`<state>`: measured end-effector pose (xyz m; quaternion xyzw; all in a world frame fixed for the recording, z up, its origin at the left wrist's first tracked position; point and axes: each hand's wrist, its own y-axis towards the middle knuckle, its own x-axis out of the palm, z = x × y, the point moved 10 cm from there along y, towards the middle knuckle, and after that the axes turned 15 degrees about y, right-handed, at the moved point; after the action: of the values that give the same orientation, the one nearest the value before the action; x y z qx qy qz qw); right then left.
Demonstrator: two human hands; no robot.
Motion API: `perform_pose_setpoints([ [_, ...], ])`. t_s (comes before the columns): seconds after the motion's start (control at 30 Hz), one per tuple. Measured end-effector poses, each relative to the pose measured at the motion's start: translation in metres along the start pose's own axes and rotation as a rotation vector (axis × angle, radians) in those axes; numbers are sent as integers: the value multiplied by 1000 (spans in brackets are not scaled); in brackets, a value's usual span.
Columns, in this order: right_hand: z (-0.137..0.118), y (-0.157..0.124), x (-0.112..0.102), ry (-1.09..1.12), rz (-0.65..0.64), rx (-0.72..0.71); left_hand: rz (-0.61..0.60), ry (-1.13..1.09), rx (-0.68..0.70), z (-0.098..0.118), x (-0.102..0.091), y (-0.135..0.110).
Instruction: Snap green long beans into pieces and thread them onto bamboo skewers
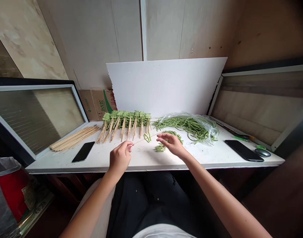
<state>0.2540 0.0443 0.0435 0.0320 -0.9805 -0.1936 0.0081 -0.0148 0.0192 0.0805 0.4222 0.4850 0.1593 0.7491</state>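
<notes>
My left hand (120,155) is closed in a pinch on the blunt end of a thin bamboo skewer (139,141). The skewer slants up to the right over the table, with a few green bean pieces (147,137) threaded on it. At the skewer's far end my right hand (171,144) has its fingers curled in and its thumb close to them; whatever they hold is too small to make out. Beneath and behind the right hand lie cut bean pieces (160,148), partly hidden by it. Stacked filled bean skewers (126,119) stand behind, their bare sticks pointing towards me.
Loose bamboo skewers (74,138) and a black phone (83,152) lie left on the white table (92,164). Long green beans (183,124) spill from a clear plastic bag (212,132). Another phone (243,150) and a mouse (262,152) lie right. A white board (168,86) stands behind.
</notes>
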Motion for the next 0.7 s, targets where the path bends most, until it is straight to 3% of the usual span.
perform_pose_setpoints([
  [0.1, 21, 6, -23, -393, 28, -39, -60, -23, -26, -3, 10, -1],
  [0.2, 40, 6, -28, -771, 12, -87, -94, -37, -34, -4, 16, -3],
  [0.27, 51, 5, -29, -912, -9, -63, -108, -36, -41, -5, 19, -3],
  [0.43, 56, 0, -30, -1065, -5, -11, -134, -32, -46, -6, 21, -2],
  [0.6, 44, -4, -16, -1169, -41, -106, -162, -30, -34, -3, 24, -4],
  [0.7, 38, -3, -15, -1114, -35, -148, -171, -27, -35, -3, 26, -4],
])
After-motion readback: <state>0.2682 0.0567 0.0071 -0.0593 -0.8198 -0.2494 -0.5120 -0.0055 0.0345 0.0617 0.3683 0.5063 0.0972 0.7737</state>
